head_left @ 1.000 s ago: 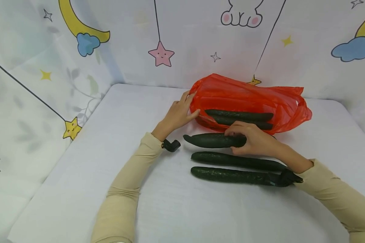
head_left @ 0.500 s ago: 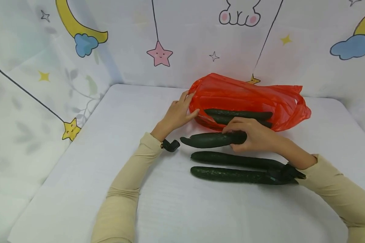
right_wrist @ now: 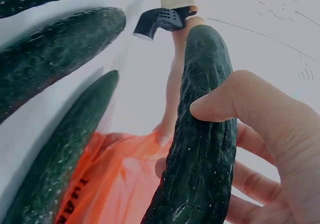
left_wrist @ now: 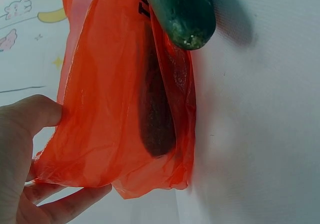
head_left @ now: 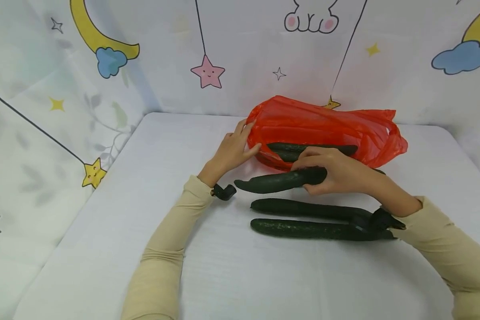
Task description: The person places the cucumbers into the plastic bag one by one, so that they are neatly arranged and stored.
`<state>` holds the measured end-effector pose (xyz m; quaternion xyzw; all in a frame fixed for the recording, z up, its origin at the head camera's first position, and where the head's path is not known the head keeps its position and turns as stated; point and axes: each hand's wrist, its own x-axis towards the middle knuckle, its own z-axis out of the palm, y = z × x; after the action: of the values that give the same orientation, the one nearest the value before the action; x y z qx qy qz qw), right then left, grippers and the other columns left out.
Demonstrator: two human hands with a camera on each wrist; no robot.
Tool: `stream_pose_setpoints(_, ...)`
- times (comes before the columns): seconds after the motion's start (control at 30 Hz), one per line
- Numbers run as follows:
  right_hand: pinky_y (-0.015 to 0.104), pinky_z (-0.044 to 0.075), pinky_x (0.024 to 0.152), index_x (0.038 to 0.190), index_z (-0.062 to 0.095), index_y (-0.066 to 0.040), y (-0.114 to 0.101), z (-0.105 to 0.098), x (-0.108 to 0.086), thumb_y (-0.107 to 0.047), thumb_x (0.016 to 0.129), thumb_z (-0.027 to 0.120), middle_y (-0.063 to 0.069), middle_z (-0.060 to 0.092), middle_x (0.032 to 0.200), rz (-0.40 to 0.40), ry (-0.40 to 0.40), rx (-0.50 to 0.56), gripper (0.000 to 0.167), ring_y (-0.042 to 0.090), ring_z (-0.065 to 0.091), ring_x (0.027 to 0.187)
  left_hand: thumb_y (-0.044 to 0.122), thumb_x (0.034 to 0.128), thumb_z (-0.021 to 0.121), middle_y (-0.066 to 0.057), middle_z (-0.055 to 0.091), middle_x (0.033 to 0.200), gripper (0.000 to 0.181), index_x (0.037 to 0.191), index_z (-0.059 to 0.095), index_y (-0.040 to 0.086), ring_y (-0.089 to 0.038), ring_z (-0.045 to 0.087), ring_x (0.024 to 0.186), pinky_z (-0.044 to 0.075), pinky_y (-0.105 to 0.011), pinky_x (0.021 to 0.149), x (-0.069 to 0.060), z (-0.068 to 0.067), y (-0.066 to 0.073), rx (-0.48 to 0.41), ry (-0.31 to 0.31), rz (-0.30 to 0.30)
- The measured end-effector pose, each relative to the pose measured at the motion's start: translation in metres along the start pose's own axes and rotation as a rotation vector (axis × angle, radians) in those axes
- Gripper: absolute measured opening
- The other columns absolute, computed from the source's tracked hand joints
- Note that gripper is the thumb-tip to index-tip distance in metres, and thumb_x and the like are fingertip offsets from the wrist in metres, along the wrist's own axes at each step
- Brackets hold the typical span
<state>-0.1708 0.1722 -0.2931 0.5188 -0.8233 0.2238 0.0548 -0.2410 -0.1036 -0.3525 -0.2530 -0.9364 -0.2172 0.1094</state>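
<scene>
My right hand (head_left: pixel 338 171) holds a dark green cucumber (head_left: pixel 272 182) above the table, just in front of a red plastic bag (head_left: pixel 304 116). In the right wrist view, its thumb lies on top of this cucumber (right_wrist: pixel 200 139) with fingers on the far side. My left hand (head_left: pixel 232 149) touches the bag's left edge, thumb and fingers spread. Two cucumbers, a nearer one (head_left: pixel 292 228) and a farther one (head_left: pixel 292 207), lie side by side on the table, their right parts behind the right wrist. Inside the bag lie more cucumbers (head_left: pixel 336 148), partly hidden by the right hand.
The white table (head_left: pixel 240 275) meets a patterned curtain (head_left: pixel 176 35) behind the bag. Black wrist devices, one on the left (head_left: pixel 225 192) and one on the right (head_left: pixel 380 220), stick out from the sleeves. The right one hangs over the cucumbers on the table.
My right hand has risen slightly toward the bag with the cucumber, whose left tip has shifted a little left. The left hand has stayed at the bag's edge.
</scene>
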Motion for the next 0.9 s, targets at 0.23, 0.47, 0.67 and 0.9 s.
stream_pose_setpoints(0.23,0.035,0.058,0.071,0.108,0.072,-0.009,-0.002,-0.003,0.008,-0.004,0.067,0.083,-0.001,0.063,0.101,0.001,0.002,0.002,0.043,0.013,0.058,0.092,0.033,0.097,0.056,-0.018,0.031,0.151,0.067,0.151,0.03,0.002,-0.03,0.051,0.122,0.042,-0.048,0.102,0.0,-0.001,-0.002,-0.003,0.002,0.002)
stream_pose_setpoints(0.47,0.033,0.058,0.072,0.108,0.071,-0.009,0.0,-0.003,0.013,-0.002,0.067,0.082,-0.002,0.063,0.1,-0.037,0.027,-0.001,0.042,0.012,0.059,0.091,0.033,0.0972,0.056,-0.018,0.031,0.151,0.067,0.151,0.03,0.002,-0.031,0.052,0.121,0.041,-0.049,0.103,-0.001,-0.001,-0.002,-0.002,0.006,0.006)
stream_pose_setpoints(0.67,0.032,0.057,0.07,0.107,0.071,-0.008,0.007,-0.004,0.015,-0.002,0.067,0.08,-0.001,0.063,0.1,-0.058,0.056,-0.029,0.042,0.013,0.059,0.089,0.032,0.0972,0.056,-0.018,0.032,0.15,0.066,0.15,0.031,0.001,-0.031,0.053,0.12,0.042,-0.048,0.102,-0.001,0.0,-0.001,0.011,0.012,0.015)
stream_pose_setpoints(0.9,0.032,0.056,0.07,0.108,0.071,-0.01,0.019,-0.002,0.016,0.001,0.066,0.082,0.0,0.063,0.101,-0.048,0.078,-0.038,0.045,0.013,0.058,0.088,0.032,0.0971,0.057,-0.018,0.032,0.15,0.067,0.15,0.03,0.002,-0.03,0.053,0.119,0.043,-0.047,0.101,-0.001,-0.001,-0.001,0.013,0.01,0.014)
